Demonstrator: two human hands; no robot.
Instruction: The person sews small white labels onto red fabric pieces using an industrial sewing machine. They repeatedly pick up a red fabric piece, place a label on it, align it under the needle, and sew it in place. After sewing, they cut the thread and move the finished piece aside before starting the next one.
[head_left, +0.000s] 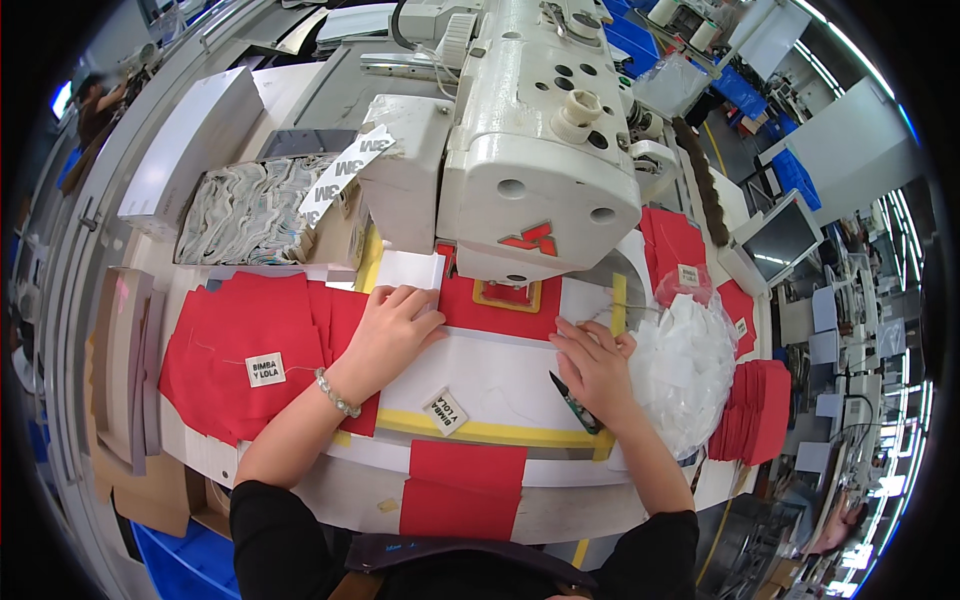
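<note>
At left, a carton of bundled pale strips (245, 215) stands behind a pile of red fabric pieces (225, 335), a square white label (265, 369) on top. A person's left hand (395, 325), bracelet at the wrist, reaches to the left end of a red panel (500, 321); its fingers bend, close together, though whether they pinch the cloth cannot be told. A loose white label (445, 411) lies tilted on the worktable, and another red piece (465, 485) rests at the near edge. The panel lies beneath the white sewing machine (540, 180), under a yellow-edged frame (505, 307). Dark thread snips (575, 406) sit against the right hand (595, 370), fingers bent and slightly apart near the panel's right end; their grip on the tool cannot be told. Farther right are a white, crumpled heap (685, 375) and stacked red pieces (750, 412).
</note>
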